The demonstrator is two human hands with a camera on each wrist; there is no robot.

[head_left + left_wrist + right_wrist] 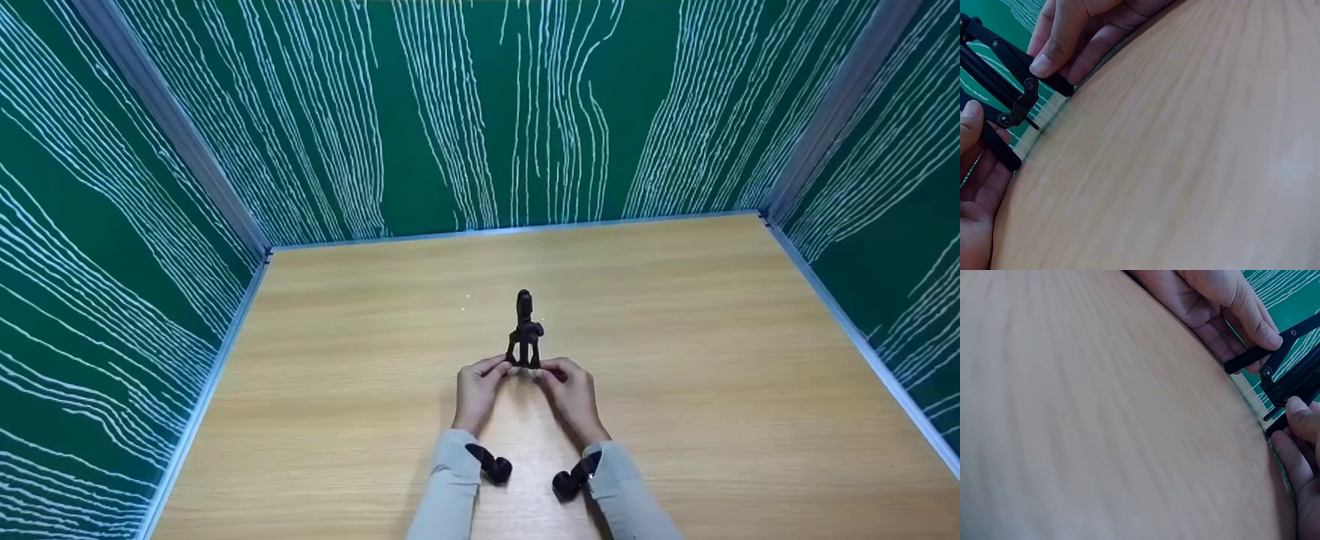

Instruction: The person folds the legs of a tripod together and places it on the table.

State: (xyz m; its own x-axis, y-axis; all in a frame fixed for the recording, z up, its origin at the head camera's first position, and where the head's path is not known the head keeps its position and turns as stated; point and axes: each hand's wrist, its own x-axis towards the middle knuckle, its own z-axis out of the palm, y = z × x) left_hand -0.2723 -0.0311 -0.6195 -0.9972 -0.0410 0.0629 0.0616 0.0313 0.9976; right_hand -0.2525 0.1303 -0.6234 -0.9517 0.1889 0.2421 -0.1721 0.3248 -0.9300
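Holds a small black tripod with hinged struts [524, 330], of metal or hard plastic, near the middle of a pale wood-grain tabletop [337, 360]. Stands roughly upright between two hands, narrow top uppermost, feet at or just above the surface; cannot tell whether touching.

Looks light enough for fingertips and stiff along each bar, with give only at the joints. Likely to fold or spread if pushed sideways at the left leg [511, 349]. Probably firmest at the thick central column [524, 351], and worth gripping there for a lift; equally hinged at the right leg [535, 352], so best held low, clear of the pivots. Perhaps slightly slick from the smooth finish, hardly fragile.

At left, extends the left hand [478, 386] from a pale grey left sleeve [444, 491], with thumb and fingers clamped on the low end of the left leg. At right, nearly mirrors this with the right hand [574, 386] from a matching right sleeve [634, 491], pinching the low end of the right leg between thumb and fingers. Angles both forearms inward from the near side, to meet at the tripod.
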